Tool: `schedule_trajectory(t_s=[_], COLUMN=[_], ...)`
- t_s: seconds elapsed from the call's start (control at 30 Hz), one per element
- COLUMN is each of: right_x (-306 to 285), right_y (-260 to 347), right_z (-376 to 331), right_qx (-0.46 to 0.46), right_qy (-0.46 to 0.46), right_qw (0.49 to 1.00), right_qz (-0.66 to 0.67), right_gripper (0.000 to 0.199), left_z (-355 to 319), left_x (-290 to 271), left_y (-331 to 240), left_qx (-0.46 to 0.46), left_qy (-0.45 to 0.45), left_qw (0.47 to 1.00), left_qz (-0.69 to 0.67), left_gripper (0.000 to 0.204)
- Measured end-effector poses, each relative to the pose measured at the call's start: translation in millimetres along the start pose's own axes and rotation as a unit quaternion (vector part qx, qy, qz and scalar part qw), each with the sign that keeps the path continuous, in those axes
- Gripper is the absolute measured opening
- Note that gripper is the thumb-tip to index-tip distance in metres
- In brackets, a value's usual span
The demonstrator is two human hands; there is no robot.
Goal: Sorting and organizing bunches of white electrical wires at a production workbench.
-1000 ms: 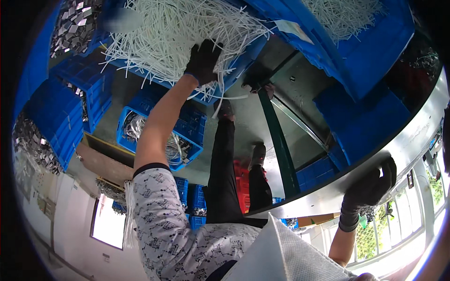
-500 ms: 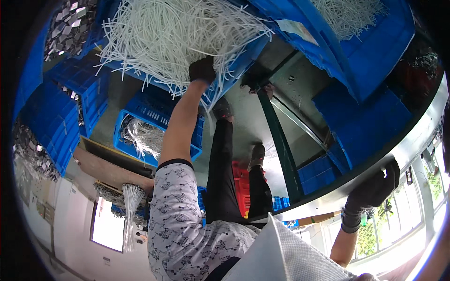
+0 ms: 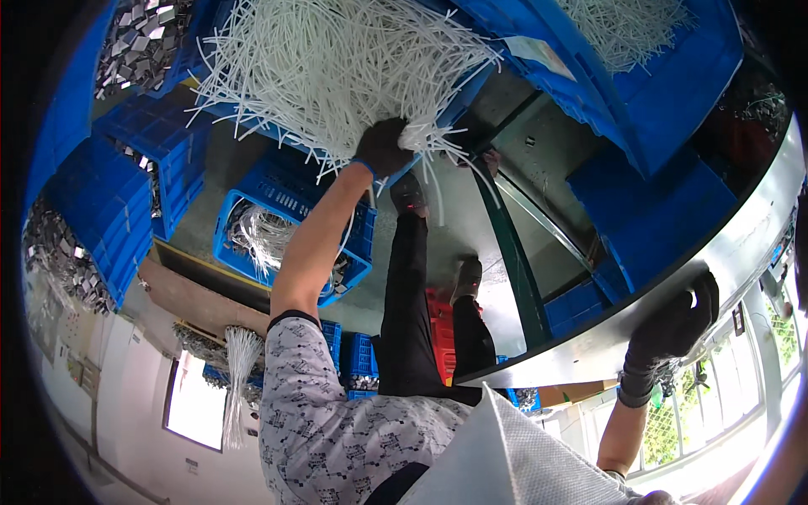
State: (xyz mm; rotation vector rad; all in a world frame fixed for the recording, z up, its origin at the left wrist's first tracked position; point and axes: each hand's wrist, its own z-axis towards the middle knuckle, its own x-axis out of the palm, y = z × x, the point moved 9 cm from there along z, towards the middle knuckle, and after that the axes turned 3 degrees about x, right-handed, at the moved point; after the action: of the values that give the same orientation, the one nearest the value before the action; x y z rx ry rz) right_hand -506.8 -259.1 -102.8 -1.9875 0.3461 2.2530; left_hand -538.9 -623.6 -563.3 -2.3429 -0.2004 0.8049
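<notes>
Strips (image 3: 320, 67) are overhanging the crate's (image 3: 461, 99) near edge, the left hand (image 3: 383, 151) grasping some; I can't tell if the right hand (image 3: 676, 326), well apart, is gripping.

Your light looks like daylight and falls unevenly. Beyond and below your right hand (image 3: 676, 326), the windows (image 3: 709, 408) burn nearly to white, and glare streaks the metal tabletop (image 3: 568, 358) just beside it. Well below and left of your left hand (image 3: 383, 150), another window (image 3: 194, 404) is blown out. Above that hand, the pale strands (image 3: 311, 71) read bright, their finest ends softened; both your hands sit dark, with little detail. Between them, the blue crates (image 3: 656, 223) dim into shadow. Well outside your reach, fisheye distortion bends straight edges, and the rim falls to black.
</notes>
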Motion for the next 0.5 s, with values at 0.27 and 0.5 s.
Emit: schedule_trajectory(t_s=[0.27, 0.5], right_x=[0, -5], right_y=[3, 1], right_z=[-1, -1], right_qx=[-0.013, 0.021], right_qy=[-0.023, -0.065], right_qw=[0.999, 0.995], right_qz=[0.019, 0.069], right_gripper=[0.022, 0.022], left_z=[6, -30], left_x=[2, -26], left_y=[-25, -35], left_qx=[-0.076, -0.018], left_qy=[-0.174, -0.254], left_qw=[0.981, 0.965], left_qz=[0.045, -0.058], left_gripper=[0.069, 0.033])
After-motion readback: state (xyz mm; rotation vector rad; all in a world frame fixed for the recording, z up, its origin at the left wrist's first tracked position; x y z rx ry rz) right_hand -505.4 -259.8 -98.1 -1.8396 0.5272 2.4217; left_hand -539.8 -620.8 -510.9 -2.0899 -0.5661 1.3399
